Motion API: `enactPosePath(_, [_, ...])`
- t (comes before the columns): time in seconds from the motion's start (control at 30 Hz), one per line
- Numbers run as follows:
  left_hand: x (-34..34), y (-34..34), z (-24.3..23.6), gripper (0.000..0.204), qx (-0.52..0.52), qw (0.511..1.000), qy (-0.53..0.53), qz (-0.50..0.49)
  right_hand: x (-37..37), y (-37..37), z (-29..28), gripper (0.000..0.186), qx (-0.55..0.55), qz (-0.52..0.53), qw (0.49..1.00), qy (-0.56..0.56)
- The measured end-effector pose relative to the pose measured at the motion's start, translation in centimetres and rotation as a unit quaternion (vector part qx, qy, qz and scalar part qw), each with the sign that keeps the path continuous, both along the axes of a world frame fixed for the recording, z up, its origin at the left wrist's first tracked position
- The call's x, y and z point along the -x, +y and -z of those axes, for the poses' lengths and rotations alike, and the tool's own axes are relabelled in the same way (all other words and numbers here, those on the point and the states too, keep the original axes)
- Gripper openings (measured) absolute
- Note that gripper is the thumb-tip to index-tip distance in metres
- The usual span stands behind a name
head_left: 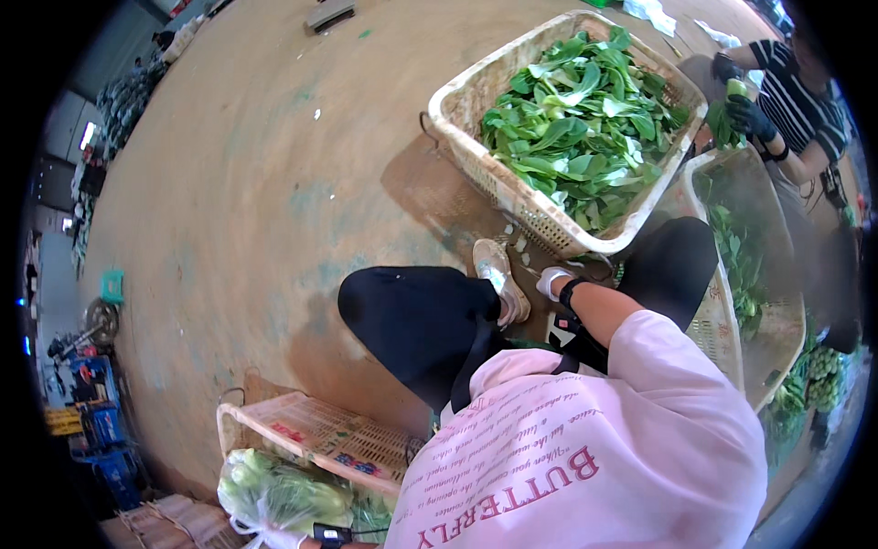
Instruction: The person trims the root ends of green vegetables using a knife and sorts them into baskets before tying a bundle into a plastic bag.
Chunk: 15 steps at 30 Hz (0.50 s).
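Observation:
At the lower left, my left hand (285, 538) in a white glove is at the gathered end of a clear plastic bag of pale green vegetables (283, 494). Its fingers seem closed on the bag's neck, partly cut off by the picture's edge. The bag lies by a pale plastic basket (320, 430) with a printed side. My right hand (554, 284), white-gloved with a black wristband, hangs low between my knees near my shoe (498, 274). Its fingers are too small and turned away to read. Just beyond it stands a large cream basket (512, 188) heaped with leafy bok choy (585, 119).
A second cream basket (718, 311) with fewer greens stands close on my right. Beyond it a co-worker's dark-gloved hands (748, 114) hold a leafy bunch. More greens (814, 380) lie at the right. Blue crates (105, 421) and a green crate (112, 286) stand at the far left.

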<state>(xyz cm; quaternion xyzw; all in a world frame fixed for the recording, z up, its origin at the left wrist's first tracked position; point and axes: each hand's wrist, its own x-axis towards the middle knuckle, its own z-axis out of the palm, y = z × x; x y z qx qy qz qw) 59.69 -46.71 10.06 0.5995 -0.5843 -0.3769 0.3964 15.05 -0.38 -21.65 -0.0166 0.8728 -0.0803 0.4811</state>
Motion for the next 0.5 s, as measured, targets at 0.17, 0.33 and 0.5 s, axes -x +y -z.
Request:
enactPosePath(0.17, [9.7, 5.0, -9.1, 0.039, 0.131, 0.987, 0.062, 0.062, -1.9, 4.3, 8.7, 0.032, -0.076, 0.097, 0.976, 0.179])
enactPosePath(0.33, [17.2, 11.2, -14.3, 0.035, 0.203, 0.966, 0.097, 0.126, -3.3, 5.6, 10.8, 0.031, -0.004, 0.350, 0.908, 0.232])
enactPosePath(0.5, [24.7, 12.4, -16.2, 0.039, 0.096, 0.925, 0.174, 0.325, -4.5, 7.6, 9.6, 0.030, -0.070, 0.315, 0.941, 0.103])
